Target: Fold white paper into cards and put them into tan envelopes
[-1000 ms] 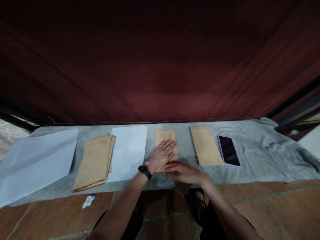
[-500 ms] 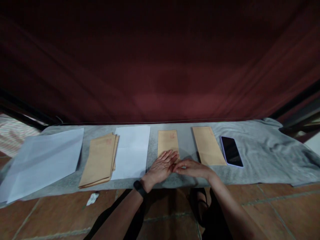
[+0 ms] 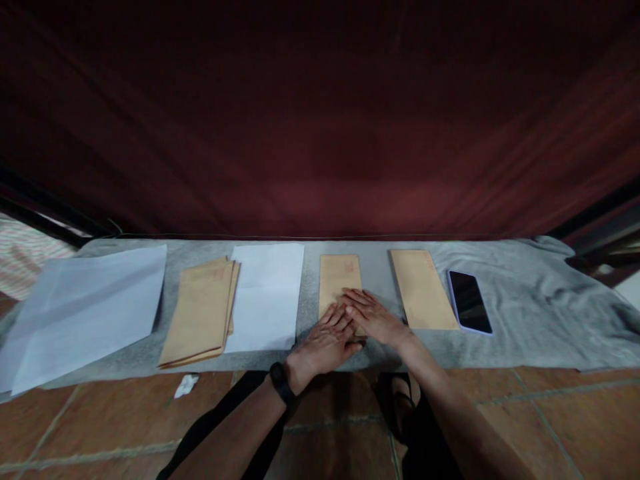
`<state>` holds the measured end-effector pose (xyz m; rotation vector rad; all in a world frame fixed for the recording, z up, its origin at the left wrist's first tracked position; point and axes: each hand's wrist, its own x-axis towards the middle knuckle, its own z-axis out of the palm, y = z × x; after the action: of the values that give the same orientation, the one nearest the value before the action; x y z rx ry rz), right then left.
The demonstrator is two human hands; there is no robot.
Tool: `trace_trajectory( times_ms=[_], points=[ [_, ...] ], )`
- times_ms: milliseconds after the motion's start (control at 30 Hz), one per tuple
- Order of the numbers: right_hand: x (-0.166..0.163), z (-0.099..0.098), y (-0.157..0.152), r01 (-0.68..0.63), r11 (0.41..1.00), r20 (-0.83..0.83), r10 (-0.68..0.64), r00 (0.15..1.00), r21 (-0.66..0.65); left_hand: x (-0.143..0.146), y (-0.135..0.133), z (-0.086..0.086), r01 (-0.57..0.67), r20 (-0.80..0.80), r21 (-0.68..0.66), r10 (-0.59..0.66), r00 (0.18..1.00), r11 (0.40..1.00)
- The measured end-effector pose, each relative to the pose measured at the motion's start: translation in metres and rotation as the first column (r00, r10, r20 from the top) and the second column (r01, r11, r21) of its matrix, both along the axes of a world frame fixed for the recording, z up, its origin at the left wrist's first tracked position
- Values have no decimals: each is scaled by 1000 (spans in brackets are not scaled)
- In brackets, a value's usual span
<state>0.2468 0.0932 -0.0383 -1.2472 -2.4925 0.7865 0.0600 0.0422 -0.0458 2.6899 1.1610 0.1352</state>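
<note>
Right hand now farther forward, against left hand; both flat, unclenched; middle brown envelope beneath

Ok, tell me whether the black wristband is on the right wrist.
No, the black wristband sits just behind the left hand, while the right hand has a bare wrist.

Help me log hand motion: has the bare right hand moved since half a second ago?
Yes: against the rectangular, black-screened, purple-edged phone lying on the grey cloth, the right hand has moved forward and slightly left.
</note>
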Motion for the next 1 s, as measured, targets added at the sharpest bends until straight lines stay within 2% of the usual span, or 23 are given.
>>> trace_trajectory(
  times_ms=[100,333,433,700,867,1000],
  points=[
    [-7,-8,4,-26,999,111,23,994,23,1,-4,1,12,17,6,-12,1000,1000],
    [-10,-18,23,-3,993,158,-17,987,122,3,-6,-4,-7,1,46,7,1000,999],
    [-11,-17,23,3,993,181,-24,983,116,4,-11,-6,-23,4,66,23,1000,998],
    [-14,-6,9,-98,994,169,87,982,56,3,-18,-2,-10,79,39,7,997,999],
    [-22,-6,35,-101,993,198,87,976,60,6,-20,-4,-30,73,24,28,997,999],
    [-36,-11,64,-127,983,245,92,965,130,8,-23,-5,-49,97,25,46,994,998]
  ],
)
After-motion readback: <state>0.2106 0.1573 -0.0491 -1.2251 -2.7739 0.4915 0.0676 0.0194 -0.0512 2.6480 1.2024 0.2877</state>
